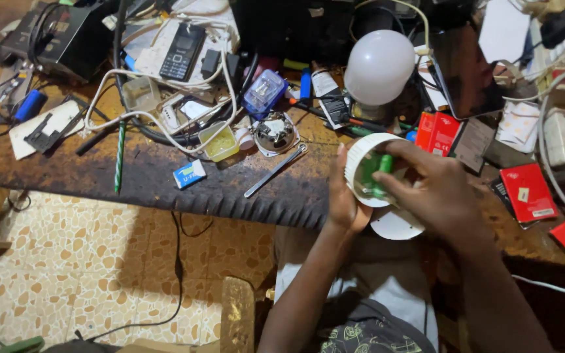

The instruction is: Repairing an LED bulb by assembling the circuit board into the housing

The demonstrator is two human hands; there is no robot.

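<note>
Left hand (342,199): fingers closed round the side of a white lamp housing (356,157), held above the bench edge. Right hand (436,189): fingers curled over its open mouth (green circuit board (373,175) inside). Beyond: white bulb dome (379,67), metal tweezers (276,170), red boxes (528,191).
</note>
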